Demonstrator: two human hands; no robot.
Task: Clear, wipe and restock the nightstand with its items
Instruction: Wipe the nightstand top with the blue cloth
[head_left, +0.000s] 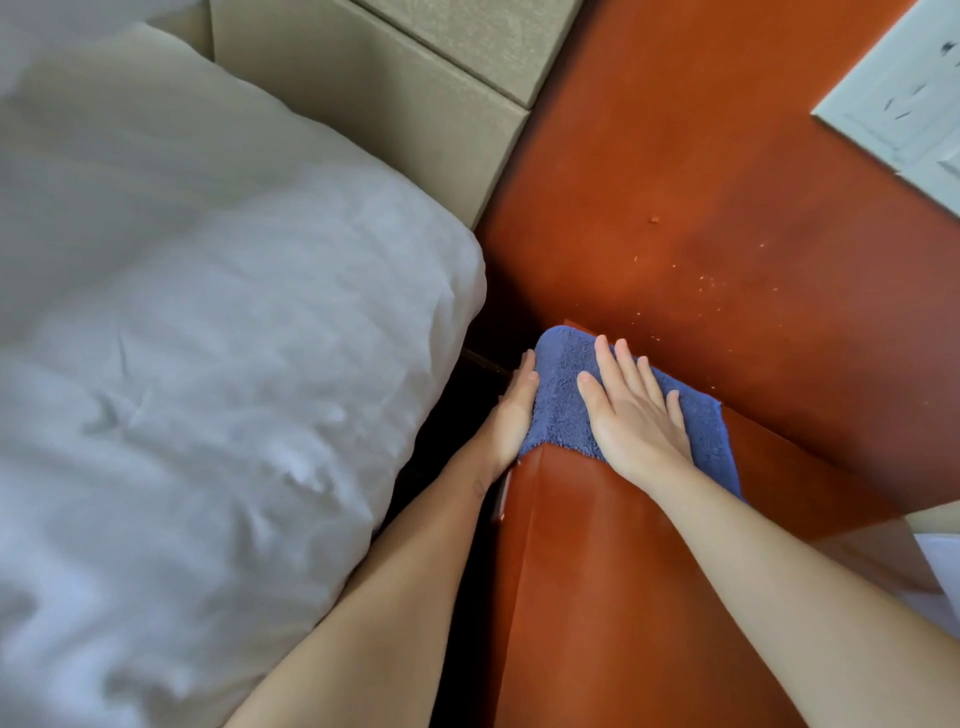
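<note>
- Right hand (631, 410): flat and wide, palm down, fingers straight and a little spread, pressing on the blue cloth (558, 400).
- Left hand (511, 415): fingers straight too, holding nothing, laid against the left edge of the cloth, seen from its side.
- Blue cloth: fluffy, spread over the top corner of the red-brown nightstand (582, 571), with both hands touching it and one end poking out past the right wrist.
- Nightstand: shiny red-brown, its smooth face running down between the two bare arms. Nothing on the top but the cloth and the hands.
- Dark gap just left of the nightstand, with the left arm reaching along it.
- White bedding (234, 364): big, soft and puffy, just beside the left arm, filling the left side of the view.
- Red-brown surface (727, 182) past the cloth, same colour as the nightstand; cannot tell if wall or floor.
- Tiny pale specks (711, 286) on that surface, near the cloth, above the right fingers.
- Cardboard boxes (363, 104): tan, at the top, behind the bedding.
- White panel (904, 104) with dark marks, far off in the top right corner.
</note>
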